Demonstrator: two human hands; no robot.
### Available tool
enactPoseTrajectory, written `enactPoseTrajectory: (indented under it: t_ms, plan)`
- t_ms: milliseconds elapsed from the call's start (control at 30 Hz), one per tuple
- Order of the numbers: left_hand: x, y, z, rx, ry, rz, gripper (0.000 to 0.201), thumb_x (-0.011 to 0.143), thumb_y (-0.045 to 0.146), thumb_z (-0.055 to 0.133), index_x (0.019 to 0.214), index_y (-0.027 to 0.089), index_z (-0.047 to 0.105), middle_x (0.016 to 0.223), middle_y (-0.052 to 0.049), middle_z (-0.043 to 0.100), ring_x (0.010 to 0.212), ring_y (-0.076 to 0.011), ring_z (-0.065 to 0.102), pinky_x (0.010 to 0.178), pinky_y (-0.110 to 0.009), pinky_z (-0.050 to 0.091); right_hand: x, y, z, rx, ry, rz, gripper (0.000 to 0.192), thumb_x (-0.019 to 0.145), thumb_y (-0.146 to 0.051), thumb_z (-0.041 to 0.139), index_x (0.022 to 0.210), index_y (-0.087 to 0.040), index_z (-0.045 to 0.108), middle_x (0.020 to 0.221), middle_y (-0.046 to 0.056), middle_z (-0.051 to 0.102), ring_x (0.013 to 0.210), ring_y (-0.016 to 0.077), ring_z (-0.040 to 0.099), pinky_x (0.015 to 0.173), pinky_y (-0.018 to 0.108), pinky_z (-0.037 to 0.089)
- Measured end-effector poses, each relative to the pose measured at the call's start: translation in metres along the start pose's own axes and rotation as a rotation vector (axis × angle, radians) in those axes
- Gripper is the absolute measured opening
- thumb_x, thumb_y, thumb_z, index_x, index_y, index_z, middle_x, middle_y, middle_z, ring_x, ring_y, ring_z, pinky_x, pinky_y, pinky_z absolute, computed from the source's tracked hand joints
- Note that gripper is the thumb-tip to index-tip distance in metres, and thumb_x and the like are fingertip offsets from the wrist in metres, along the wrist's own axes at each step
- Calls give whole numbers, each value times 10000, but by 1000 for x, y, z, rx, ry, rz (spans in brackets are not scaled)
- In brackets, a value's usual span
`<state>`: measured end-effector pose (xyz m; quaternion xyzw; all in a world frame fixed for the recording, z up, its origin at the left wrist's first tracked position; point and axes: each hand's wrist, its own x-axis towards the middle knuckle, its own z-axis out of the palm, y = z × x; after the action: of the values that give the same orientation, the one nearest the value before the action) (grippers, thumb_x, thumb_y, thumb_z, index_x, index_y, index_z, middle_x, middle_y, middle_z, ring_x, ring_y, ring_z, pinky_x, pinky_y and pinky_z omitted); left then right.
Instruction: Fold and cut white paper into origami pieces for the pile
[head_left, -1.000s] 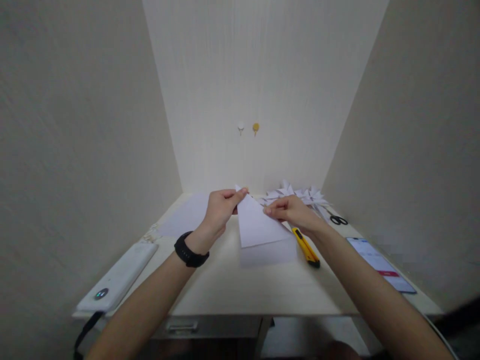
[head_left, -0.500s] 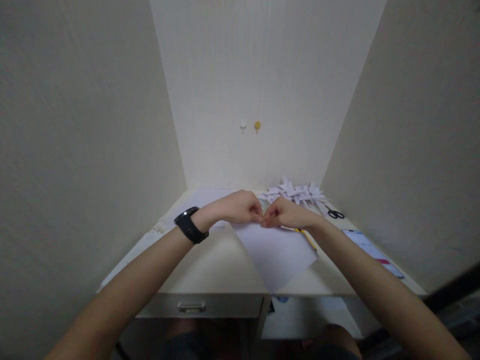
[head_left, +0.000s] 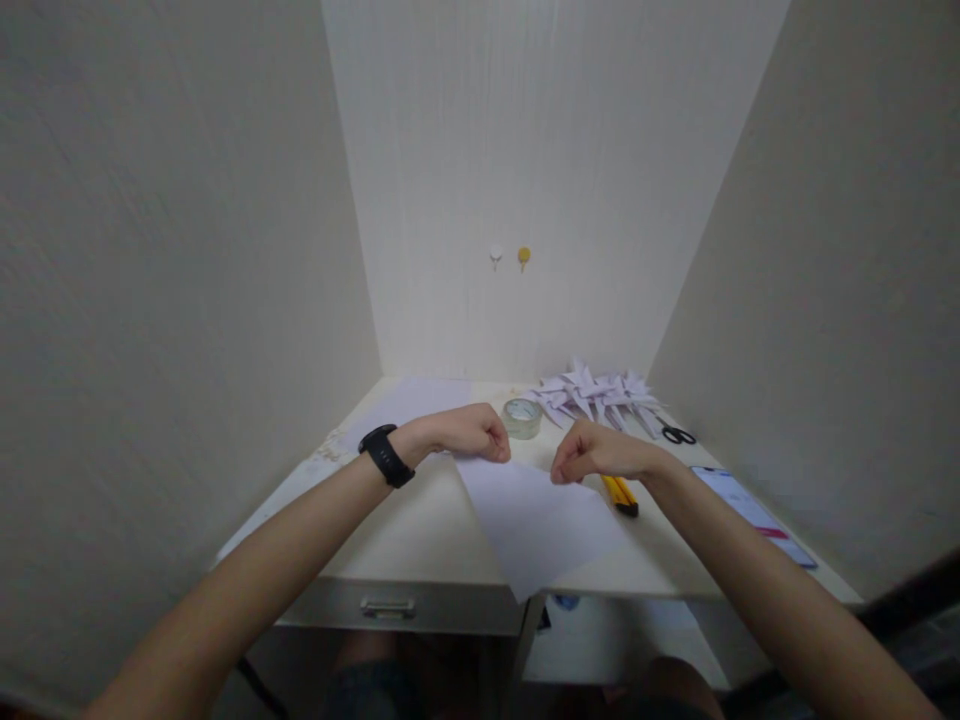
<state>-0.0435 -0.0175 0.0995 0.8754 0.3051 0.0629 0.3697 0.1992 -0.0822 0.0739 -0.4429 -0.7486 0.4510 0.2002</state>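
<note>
A folded white paper (head_left: pixel 536 520) lies on the pale desk (head_left: pixel 420 540), its lower corner hanging over the front edge. My left hand (head_left: pixel 472 435), with a black watch (head_left: pixel 386 455) on the wrist, is closed on the left end of the paper's top fold. My right hand (head_left: pixel 592 455) is closed on the right end of that same fold. The two fists are a short way apart, knuckles facing each other.
A tape roll (head_left: pixel 522 417) stands just behind my hands. Folded paper stars (head_left: pixel 592 392) are piled at the back right, with black scissors (head_left: pixel 679 435) beside them. A yellow utility knife (head_left: pixel 621 493) and a phone (head_left: pixel 754 512) lie on the right. A flat sheet (head_left: pixel 412 400) lies at the back left.
The paper went from held upright to lying flat on the desk. My fists met at the middle of the fold, then slid apart along it.
</note>
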Motion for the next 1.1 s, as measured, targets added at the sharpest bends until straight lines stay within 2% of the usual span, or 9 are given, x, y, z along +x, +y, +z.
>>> enactPoseTrajectory:
  t_ms: [200, 267, 400, 467, 567, 633, 867, 1000, 1100]
  plan:
    - [-11, -17, 0, -79, 22, -64, 131, 642, 244, 711, 702, 134, 749, 679, -31, 689, 652, -139, 565, 642, -248, 418, -19, 29, -29, 9, -55, 119, 148, 624, -287, 746, 682, -157, 787, 638, 55, 726, 625, 163, 651, 646, 275, 509]
    - [-12, -18, 4, -89, 23, -54, 135, 642, 251, 716, 704, 136, 752, 692, -37, 699, 663, -145, 574, 648, -249, 424, -18, 29, -35, -30, -1, 92, 189, 624, -300, 769, 744, -156, 793, 748, 75, 760, 710, 185, 681, 710, 295, 523]
    - [-5, -17, 14, -71, 23, -18, 128, 646, 233, 704, 709, 136, 759, 718, -43, 715, 683, -152, 591, 666, -251, 436, -1, 18, -18, -3, 68, 6, 463, 640, -405, 803, 1036, -169, 761, 1038, 104, 757, 906, 214, 682, 813, 330, 516]
    - [-1, -16, 19, -61, 20, 1, 140, 660, 233, 695, 725, 132, 765, 722, -47, 718, 680, -152, 593, 664, -251, 438, 13, 14, -1, -18, 51, -48, 446, 702, -449, 752, 1037, -155, 756, 956, 88, 755, 827, 191, 660, 751, 307, 498]
    - [2, -19, 23, -55, 23, 18, 150, 677, 236, 689, 741, 126, 768, 734, -53, 723, 688, -154, 604, 662, -248, 443, 27, 15, 19, -123, 73, -69, 286, 728, -409, 691, 751, -130, 751, 655, 29, 669, 609, 130, 551, 602, 260, 419]
    - [1, -23, 24, -63, 23, 10, 149, 681, 230, 686, 747, 124, 768, 748, -58, 730, 699, -157, 615, 670, -249, 450, 30, 18, 22, -149, 95, -66, 262, 731, -378, 658, 652, -133, 708, 563, 3, 596, 545, 109, 489, 556, 250, 377]
    - [-5, -31, 24, -104, 58, -19, 164, 686, 233, 685, 766, 117, 769, 780, -69, 736, 722, -159, 618, 685, -252, 455, 29, 21, 27, -254, 175, -90, 257, 767, -385, 650, 794, -141, 728, 713, 46, 690, 635, 136, 561, 595, 252, 398]
    - [-3, -30, 26, -112, 52, -28, 156, 677, 234, 689, 757, 126, 769, 757, -57, 726, 700, -147, 601, 661, -244, 442, 37, 17, 37, -301, 193, -88, 252, 758, -376, 660, 712, -134, 714, 612, 24, 636, 572, 115, 496, 545, 243, 345]
    - [-6, -29, 25, -149, 50, -49, 163, 652, 258, 717, 743, 132, 767, 726, -48, 716, 665, -136, 581, 619, -237, 422, 35, 16, 32, -290, 155, -100, 254, 752, -371, 659, 673, -136, 709, 574, 9, 605, 550, 106, 458, 529, 239, 325]
